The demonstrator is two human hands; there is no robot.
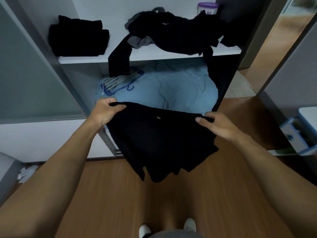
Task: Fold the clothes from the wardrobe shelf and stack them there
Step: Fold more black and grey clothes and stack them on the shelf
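hanging black garment (159,141), top edge pinched by both hands

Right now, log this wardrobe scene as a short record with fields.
held: black garment, hanging over the floor
left hand: pinches its top left corner
right hand: pinches its top right corner
folded: black stack, shelf left
unfolded: dark pile, shelf right, one part hanging over the edge
below: blue bedding, hangers
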